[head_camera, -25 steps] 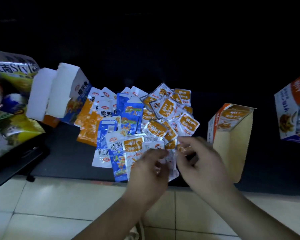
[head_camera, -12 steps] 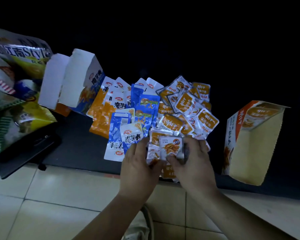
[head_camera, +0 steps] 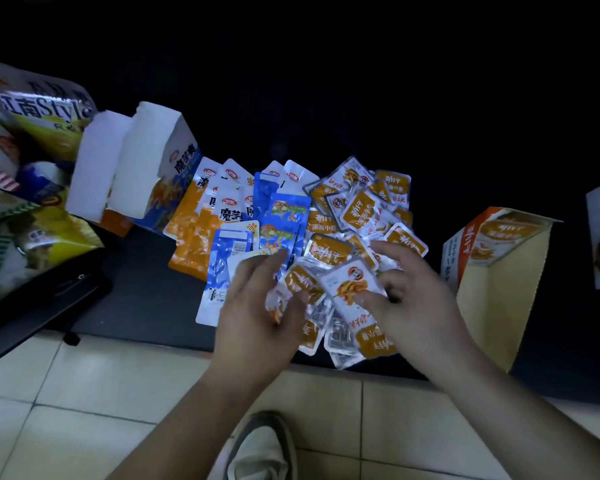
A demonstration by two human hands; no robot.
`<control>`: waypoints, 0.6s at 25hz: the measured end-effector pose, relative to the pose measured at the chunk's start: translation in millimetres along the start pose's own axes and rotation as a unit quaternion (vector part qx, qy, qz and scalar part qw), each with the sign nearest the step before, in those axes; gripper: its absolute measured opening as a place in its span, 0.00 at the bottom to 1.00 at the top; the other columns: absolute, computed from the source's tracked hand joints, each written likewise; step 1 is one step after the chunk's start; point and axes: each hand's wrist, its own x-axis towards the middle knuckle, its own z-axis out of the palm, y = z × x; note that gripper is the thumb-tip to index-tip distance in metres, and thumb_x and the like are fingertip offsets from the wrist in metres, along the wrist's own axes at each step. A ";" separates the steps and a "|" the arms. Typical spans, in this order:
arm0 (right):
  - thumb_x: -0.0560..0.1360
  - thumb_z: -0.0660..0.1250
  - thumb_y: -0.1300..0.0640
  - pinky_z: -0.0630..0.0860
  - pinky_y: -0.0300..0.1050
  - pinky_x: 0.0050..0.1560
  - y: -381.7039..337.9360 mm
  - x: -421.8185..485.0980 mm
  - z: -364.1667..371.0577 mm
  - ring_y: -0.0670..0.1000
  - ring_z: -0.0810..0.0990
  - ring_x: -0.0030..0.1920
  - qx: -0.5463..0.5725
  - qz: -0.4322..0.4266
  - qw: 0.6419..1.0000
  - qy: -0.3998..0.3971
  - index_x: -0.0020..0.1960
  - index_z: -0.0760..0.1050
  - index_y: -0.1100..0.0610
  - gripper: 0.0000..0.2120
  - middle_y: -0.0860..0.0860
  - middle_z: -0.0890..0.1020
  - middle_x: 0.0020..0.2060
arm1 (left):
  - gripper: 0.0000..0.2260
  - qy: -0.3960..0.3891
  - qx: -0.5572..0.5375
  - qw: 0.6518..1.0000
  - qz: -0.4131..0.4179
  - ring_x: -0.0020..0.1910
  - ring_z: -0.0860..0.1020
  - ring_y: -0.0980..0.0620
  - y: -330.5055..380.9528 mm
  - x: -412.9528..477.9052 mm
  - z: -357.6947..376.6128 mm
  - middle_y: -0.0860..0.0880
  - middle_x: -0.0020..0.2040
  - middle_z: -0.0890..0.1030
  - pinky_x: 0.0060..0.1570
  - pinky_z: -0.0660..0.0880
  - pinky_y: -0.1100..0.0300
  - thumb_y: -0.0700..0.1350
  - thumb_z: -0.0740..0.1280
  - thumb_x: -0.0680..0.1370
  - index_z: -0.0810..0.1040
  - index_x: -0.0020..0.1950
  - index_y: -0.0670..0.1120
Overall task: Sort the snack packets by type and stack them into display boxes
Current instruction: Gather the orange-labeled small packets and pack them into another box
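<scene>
The left hand [head_camera: 257,306] gripped a fan of orange packets [head_camera: 347,287]. The right hand [head_camera: 420,299] pinched the top one, near the open box [head_camera: 496,289].

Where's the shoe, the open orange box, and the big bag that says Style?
shoe [head_camera: 260,453], head view, on its pale upper.
open orange box [head_camera: 497,289], head view, on its plain inside wall.
big Style bag [head_camera: 49,110], head view, on its printed lettering.
</scene>
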 end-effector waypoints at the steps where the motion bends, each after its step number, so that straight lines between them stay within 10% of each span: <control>1: 0.75 0.76 0.60 0.76 0.36 0.37 -5.2 1.1 -3.1 0.44 0.81 0.36 -0.026 -0.012 0.999 -0.026 0.67 0.71 0.37 0.29 0.44 0.83 0.34 | 0.21 -0.060 -0.061 0.996 -0.016 0.58 0.79 0.58 11.8 0.6 -0.5 0.56 0.62 0.79 0.50 0.74 0.68 0.47 0.74 0.79 0.77 0.71 0.51; 3: 0.73 0.78 0.61 0.73 0.32 0.37 -12.7 0.9 -5.0 0.42 0.80 0.34 -0.038 -0.031 0.997 -0.058 0.65 0.73 0.37 0.29 0.43 0.83 0.34 | 0.16 -0.159 -0.179 0.968 -0.080 0.52 0.83 0.56 29.1 -1.6 1.4 0.55 0.56 0.84 0.45 0.77 0.65 0.40 0.73 0.79 0.80 0.66 0.50; 7: 0.70 0.80 0.54 0.78 0.30 0.41 -2.5 -1.9 -0.4 0.38 0.83 0.42 0.057 0.024 0.997 0.046 0.54 0.79 0.41 0.17 0.38 0.85 0.41 | 0.08 -0.049 -0.368 0.893 -0.255 0.41 0.85 0.45 28.0 -5.6 -3.1 0.44 0.47 0.87 0.38 0.82 0.54 0.30 0.69 0.79 0.79 0.54 0.41; 10: 0.75 0.75 0.57 0.85 0.52 0.51 6.1 -7.7 18.9 0.54 0.88 0.48 0.246 0.142 0.959 0.002 0.54 0.84 0.54 0.09 0.53 0.88 0.47 | 0.09 -0.054 -0.448 0.834 -0.316 0.45 0.86 0.42 34.9 -21.4 1.6 0.39 0.50 0.87 0.43 0.84 0.51 0.31 0.69 0.78 0.79 0.57 0.39; 12: 0.79 0.70 0.62 0.84 0.58 0.51 8.1 -5.9 24.5 0.59 0.88 0.50 0.282 0.153 0.947 0.027 0.57 0.81 0.58 0.08 0.57 0.88 0.50 | 0.09 -0.072 -0.373 0.882 -0.279 0.43 0.85 0.47 27.2 -32.1 7.9 0.44 0.48 0.87 0.42 0.82 0.51 0.35 0.73 0.77 0.81 0.55 0.45; 15: 0.80 0.70 0.59 0.83 0.54 0.55 13.8 4.6 11.2 0.51 0.87 0.49 0.109 0.117 0.980 0.116 0.61 0.78 0.48 0.12 0.47 0.87 0.47 | 0.19 -0.040 0.044 0.995 -0.081 0.50 0.80 0.49 -17.1 -29.2 4.3 0.53 0.54 0.81 0.48 0.79 0.52 0.51 0.77 0.72 0.79 0.62 0.55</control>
